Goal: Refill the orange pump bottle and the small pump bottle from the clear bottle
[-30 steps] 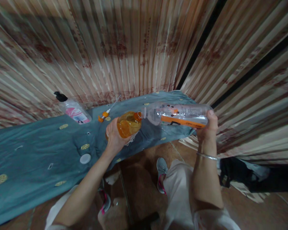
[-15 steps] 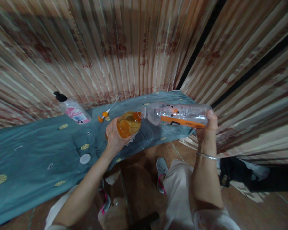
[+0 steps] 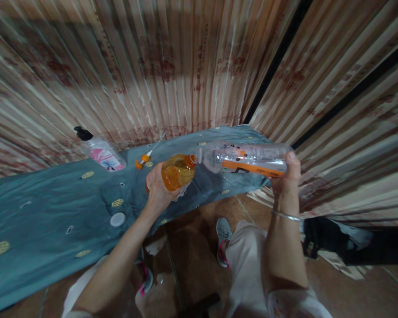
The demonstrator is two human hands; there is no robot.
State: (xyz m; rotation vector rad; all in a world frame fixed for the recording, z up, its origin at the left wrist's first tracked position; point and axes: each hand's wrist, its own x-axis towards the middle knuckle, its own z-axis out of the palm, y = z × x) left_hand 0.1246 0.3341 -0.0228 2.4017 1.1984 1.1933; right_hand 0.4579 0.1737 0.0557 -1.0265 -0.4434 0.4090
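My left hand (image 3: 157, 187) grips a small bottle of orange liquid (image 3: 177, 171) over the front edge of the table. My right hand (image 3: 287, 176) holds a large clear plastic bottle (image 3: 245, 159) with an orange label by its base, tipped on its side. The clear bottle's mouth meets the orange bottle's neck at an orange ring. An orange pump head (image 3: 142, 161) with a thin tube lies on the cloth just behind my left hand. A white cap (image 3: 117, 219) lies on the cloth nearer to me, left of my left forearm.
A teal cloth with gold motifs (image 3: 46, 212) covers the table. A clear bottle with a pink label and a black pump top (image 3: 101, 152) stands at the back left. Striped curtains (image 3: 185, 66) hang behind and to the right. My legs and grey shoes (image 3: 223, 236) stand on a brown floor.
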